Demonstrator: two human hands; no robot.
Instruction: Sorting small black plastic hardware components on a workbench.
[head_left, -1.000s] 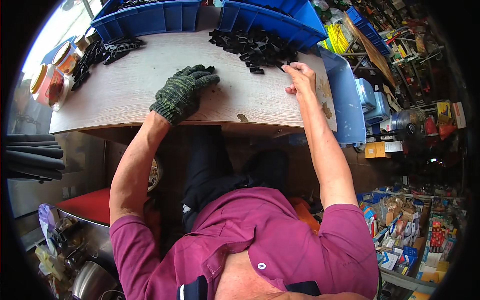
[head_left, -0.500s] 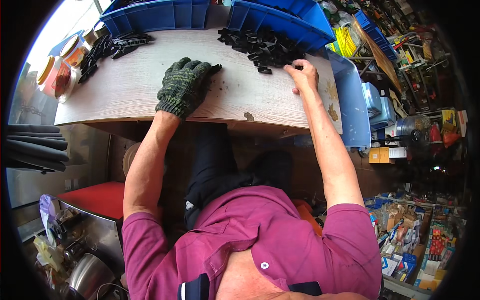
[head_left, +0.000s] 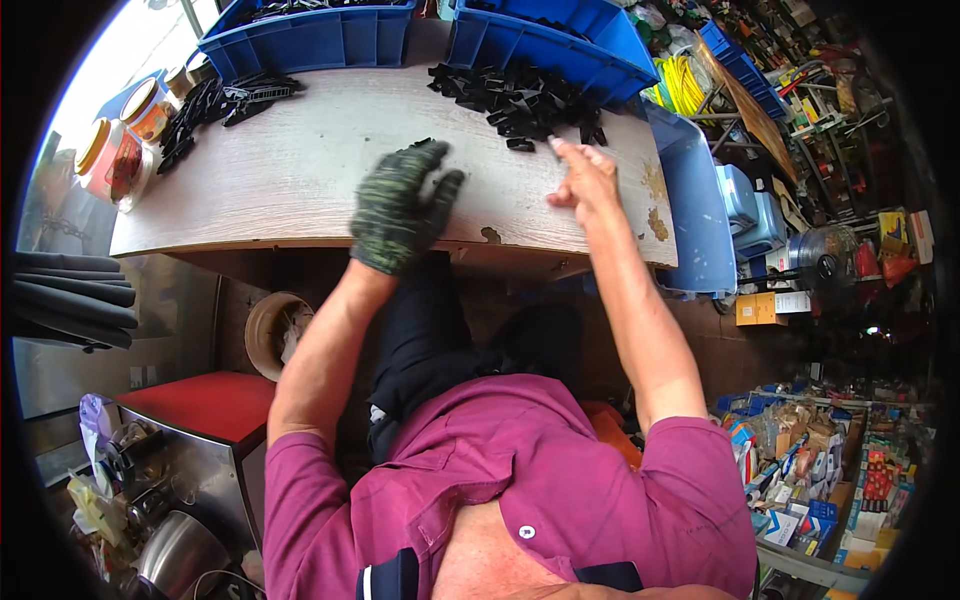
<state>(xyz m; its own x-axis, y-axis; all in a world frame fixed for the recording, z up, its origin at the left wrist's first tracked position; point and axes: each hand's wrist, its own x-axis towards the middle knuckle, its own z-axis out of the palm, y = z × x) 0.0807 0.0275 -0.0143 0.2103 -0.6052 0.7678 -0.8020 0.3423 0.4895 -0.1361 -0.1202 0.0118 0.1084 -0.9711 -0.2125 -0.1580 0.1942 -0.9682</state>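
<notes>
Right hand nearest the black pile

On the pale counter (head_left: 300,170), the pile of small black pieces (head_left: 515,92) lies just beyond the bare right hand (head_left: 592,186), forward and a little to its left. The pile's long axis slants from far left to near right, so its near end comes closest to that hand; single pieces point every which way. The right hand is loosely open, forefinger stretched toward the pile and thumb apart from it, with nothing visible in its grip. The gloved left hand (head_left: 398,208) is farther from the pile, nearer the body, its thumb spread from the fingers; a dark bit (head_left: 422,143) shows by its blurred fingertips, and I cannot tell whether it is held
</notes>
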